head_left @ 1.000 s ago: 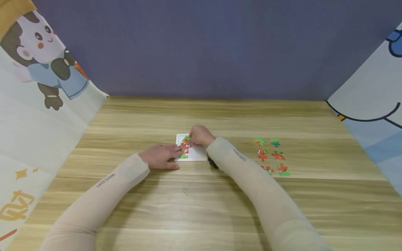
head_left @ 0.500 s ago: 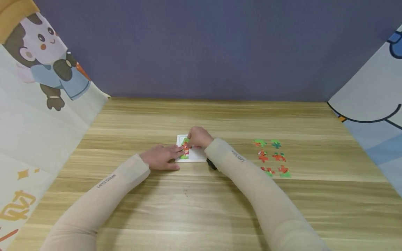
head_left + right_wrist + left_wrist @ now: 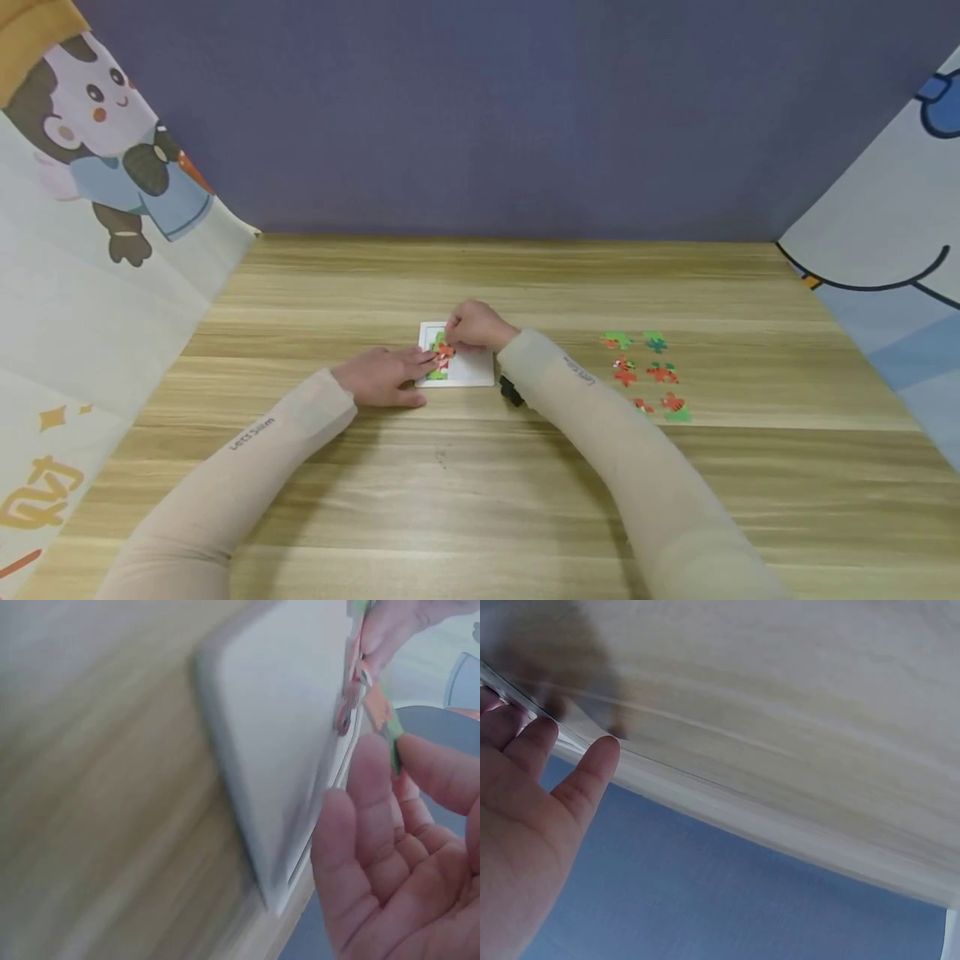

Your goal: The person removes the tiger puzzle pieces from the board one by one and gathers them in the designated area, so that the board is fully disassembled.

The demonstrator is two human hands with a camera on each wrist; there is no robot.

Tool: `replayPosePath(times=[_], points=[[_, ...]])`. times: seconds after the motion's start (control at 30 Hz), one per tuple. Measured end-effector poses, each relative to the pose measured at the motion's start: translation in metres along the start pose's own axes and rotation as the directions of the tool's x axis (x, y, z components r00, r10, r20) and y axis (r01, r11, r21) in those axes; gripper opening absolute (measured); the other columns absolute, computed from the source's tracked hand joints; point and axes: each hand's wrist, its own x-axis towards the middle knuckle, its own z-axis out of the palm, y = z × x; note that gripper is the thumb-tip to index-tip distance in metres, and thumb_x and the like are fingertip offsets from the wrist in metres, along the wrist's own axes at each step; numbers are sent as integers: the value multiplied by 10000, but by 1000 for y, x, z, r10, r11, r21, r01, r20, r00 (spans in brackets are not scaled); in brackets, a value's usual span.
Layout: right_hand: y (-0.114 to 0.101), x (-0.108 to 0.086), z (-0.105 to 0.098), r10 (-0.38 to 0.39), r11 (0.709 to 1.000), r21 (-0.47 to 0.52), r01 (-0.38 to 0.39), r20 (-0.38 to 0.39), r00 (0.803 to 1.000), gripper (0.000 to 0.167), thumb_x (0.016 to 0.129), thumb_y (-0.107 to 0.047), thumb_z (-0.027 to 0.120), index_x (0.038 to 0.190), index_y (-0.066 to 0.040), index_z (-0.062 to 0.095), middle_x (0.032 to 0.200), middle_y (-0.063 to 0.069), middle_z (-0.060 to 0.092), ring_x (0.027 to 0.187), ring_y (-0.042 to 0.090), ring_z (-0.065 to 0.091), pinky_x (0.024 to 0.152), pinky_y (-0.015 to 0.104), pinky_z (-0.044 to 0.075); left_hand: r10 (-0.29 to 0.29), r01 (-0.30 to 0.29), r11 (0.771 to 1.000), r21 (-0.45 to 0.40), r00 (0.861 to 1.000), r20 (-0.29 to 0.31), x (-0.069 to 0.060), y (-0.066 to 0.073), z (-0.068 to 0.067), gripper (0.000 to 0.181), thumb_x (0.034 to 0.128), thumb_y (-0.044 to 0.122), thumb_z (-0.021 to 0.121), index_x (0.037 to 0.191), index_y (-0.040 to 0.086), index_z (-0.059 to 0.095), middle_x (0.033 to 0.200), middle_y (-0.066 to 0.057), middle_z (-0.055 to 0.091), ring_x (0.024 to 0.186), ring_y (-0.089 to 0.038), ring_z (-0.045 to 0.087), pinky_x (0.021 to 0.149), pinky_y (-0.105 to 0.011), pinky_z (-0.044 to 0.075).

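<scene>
A white puzzle board [image 3: 474, 372] lies mid-table, with joined green and orange pieces [image 3: 437, 372] along its left part. My left hand [image 3: 378, 377] rests at the board's left edge, its fairly straight fingers on the pieces and its thumb spread apart. Over the upper part of the board, my right hand [image 3: 478, 325] pinches a puzzle piece [image 3: 381, 712], orange with a green end, between thumb and finger. In the right wrist view this piece is tilted up from the board, close to the laid pieces. The right hand hides some of the board.
Several loose puzzle pieces [image 3: 662, 373] lie in rows on the wooden table [image 3: 480, 500] to the right. A small black object [image 3: 511, 392] shows by the right cuff. A dark blue panel [image 3: 480, 117] stands behind the table, with printed cartoon walls at both sides.
My right hand has shifted slightly over the board, and more of the orange piece shows under its fingertips. My left hand stays on the board's left edge.
</scene>
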Motion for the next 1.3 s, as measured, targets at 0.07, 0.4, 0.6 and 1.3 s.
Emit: replayPosePath(times=[0.07, 0.4, 0.6, 1.3], points=[[3, -4, -2, -5, 1000, 21, 5, -1, 1000, 71, 855, -51, 642, 879, -14, 698, 646, 4, 564, 518, 92, 474, 471, 203, 403, 7, -7, 1000, 5, 1000, -5, 0, -1, 2, 650, 962, 401, 549, 1463, 27, 373, 1508, -161, 332, 1386, -326, 308, 1001, -588, 361], [20, -18, -24, -7, 987, 159, 1, 39, 999, 104, 892, -21, 605, 900, 36, 691, 721, 84, 643, 613, 138, 611, 635, 274, 557, -7, 7, 1000, 25, 1000, 7, 0, 1, 2, 637, 966, 409, 536, 1467, 49, 377, 1519, -149, 317, 1391, -328, 298, 1022, -588, 338], [27, -25, -39, 25, 991, 131, -30, 34, 999, 111, 898, -32, 594, 919, 37, 678, 687, 71, 629, 597, 131, 604, 626, 273, 553, -2, 2, 999, 37, 1000, 1, -1, 0, 2, 638, 966, 407, 537, 1458, 30, 385, 1506, -154, 335, 1381, -349, 311, 1027, -595, 327], [84, -53, -81, 46, 989, 141, -43, -15, 999, 123, 911, -41, 571, 893, 51, 652, 676, 44, 624, 597, 98, 619, 607, 255, 543, 0, -1, 997, 72, 1000, 7, 2, 3, -2, 652, 966, 423, 528, 1449, 8, 387, 1502, -143, 352, 1371, -339, 335, 1039, -584, 318]])
